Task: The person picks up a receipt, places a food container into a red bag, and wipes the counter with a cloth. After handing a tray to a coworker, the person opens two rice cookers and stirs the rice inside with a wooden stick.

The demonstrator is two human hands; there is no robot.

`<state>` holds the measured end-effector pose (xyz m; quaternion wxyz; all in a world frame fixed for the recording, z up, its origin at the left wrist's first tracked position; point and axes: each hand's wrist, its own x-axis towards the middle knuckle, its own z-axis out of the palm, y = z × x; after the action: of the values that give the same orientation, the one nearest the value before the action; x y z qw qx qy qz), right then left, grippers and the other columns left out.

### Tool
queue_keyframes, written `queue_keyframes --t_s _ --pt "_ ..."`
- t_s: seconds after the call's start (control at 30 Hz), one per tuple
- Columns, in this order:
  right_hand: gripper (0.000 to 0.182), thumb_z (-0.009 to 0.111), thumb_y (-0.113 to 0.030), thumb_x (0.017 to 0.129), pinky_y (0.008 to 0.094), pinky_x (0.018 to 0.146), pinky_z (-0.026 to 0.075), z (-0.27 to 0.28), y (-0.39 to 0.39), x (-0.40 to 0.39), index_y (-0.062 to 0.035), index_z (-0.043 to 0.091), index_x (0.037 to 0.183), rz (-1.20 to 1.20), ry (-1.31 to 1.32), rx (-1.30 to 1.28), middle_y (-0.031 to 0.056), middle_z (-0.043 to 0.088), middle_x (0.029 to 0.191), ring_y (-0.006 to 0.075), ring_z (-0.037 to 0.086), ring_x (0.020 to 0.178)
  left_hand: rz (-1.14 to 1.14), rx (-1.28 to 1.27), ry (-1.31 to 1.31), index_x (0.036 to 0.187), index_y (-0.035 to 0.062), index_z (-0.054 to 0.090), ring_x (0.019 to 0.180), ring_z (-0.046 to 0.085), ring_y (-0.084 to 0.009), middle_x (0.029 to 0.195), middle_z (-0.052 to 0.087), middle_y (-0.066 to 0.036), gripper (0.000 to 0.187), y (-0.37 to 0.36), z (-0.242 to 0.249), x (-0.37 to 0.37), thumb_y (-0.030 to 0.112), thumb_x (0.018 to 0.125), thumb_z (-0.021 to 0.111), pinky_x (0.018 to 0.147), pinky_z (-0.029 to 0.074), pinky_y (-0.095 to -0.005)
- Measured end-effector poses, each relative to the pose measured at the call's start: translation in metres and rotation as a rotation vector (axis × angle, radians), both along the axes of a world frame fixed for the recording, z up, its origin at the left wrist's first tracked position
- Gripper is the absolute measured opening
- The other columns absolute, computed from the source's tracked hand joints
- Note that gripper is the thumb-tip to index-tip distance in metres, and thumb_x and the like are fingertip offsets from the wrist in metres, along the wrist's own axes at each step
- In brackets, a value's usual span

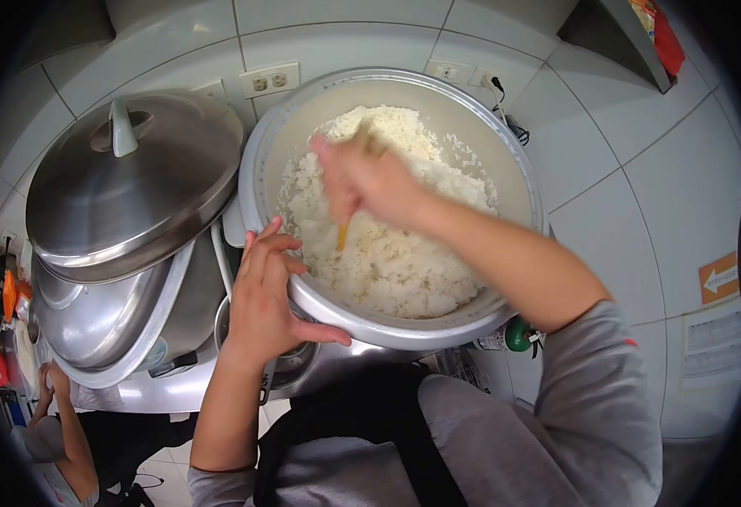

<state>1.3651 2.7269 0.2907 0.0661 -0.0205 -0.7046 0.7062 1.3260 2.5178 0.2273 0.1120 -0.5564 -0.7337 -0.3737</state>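
I see the big pot (506, 152) of rice (387, 253) at frame centre, tilted toward me. My left hand (265, 296) grips its near rim at lower left; my right hand (362, 177), blurred, is closed on a wooden paddle (345, 232) whose long axis points down into the rice.

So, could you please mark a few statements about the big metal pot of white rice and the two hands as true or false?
1. The right hand holds a wooden utensil in the white rice. True.
2. The left hand rests on the domed steel lid. False: it grips the rim of the big metal pot.
3. The pot is empty. False: it holds rice.
4. Another person's arm shows at lower left. True.
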Motion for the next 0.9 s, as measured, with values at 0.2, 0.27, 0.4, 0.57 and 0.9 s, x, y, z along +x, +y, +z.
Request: queue_keyframes --t_s 0.2,0.27,0.4,0.57,0.9 --pt "0.057 0.047 -0.046 0.099 0.0280 0.043 0.036 0.005 0.017 0.023 -0.0105 0.040 0.056 0.191 -0.436 0.367 0.0001 0.041 0.047 0.0129 0.042 0.042 -0.001 0.023 0.009 0.094 0.0053 0.049 0.124 0.050 -0.0425 0.111 0.057 -0.014 0.091 0.000 0.000 0.000 0.065 0.035 0.083 0.107 0.032 -0.0595" --pt "0.057 0.048 -0.051 0.097 0.0281 0.047 0.044 0.026 0.035 0.018 -0.0074 0.048 0.061 0.200 -0.333 0.589 0.0016 0.048 0.050 0.0124 0.048 0.043 0.003 0.010 0.004 0.094 0.0057 0.048 0.124 0.050 -0.0425 0.112 0.058 -0.014 0.091 0.001 0.002 0.001 0.065 0.035 0.083 0.107 0.032 -0.0590" --pt "0.062 0.048 -0.052 0.097 0.0303 0.051 0.047 0.003 -0.006 0.060 -0.0094 0.042 0.052 0.219 -0.305 0.487 0.0019 0.046 0.047 0.0131 0.048 0.044 -0.002 0.021 0.010 0.094 0.0059 0.048 0.124 0.049 -0.0426 0.113 0.058 -0.014 0.090 0.001 0.001 0.002 0.064 0.035 0.083 0.107 0.032 -0.0588" --pt "0.059 0.045 -0.047 0.100 0.0309 0.050 0.044 -0.003 0.056 0.065 -0.0123 0.037 0.053 0.228 -0.471 0.620 -0.0014 0.038 0.046 0.0118 0.040 0.042 0.009 0.001 0.025 0.094 0.0053 0.048 0.125 0.049 -0.0419 0.113 0.058 -0.014 0.090 0.003 0.003 0.007 0.064 0.037 0.083 0.107 0.032 -0.0584" --pt "0.057 0.048 -0.043 0.100 0.0274 0.045 0.038 -0.026 0.051 0.078 -0.0121 0.040 0.053 0.157 -0.474 0.313 -0.0028 0.035 0.045 0.0112 0.039 0.043 -0.188 -0.204 0.428 0.091 0.0088 0.057 0.091 0.056 -0.0322 0.099 0.056 -0.008 0.065 0.006 0.011 -0.030 0.066 0.061 0.062 0.096 0.045 -0.0447"
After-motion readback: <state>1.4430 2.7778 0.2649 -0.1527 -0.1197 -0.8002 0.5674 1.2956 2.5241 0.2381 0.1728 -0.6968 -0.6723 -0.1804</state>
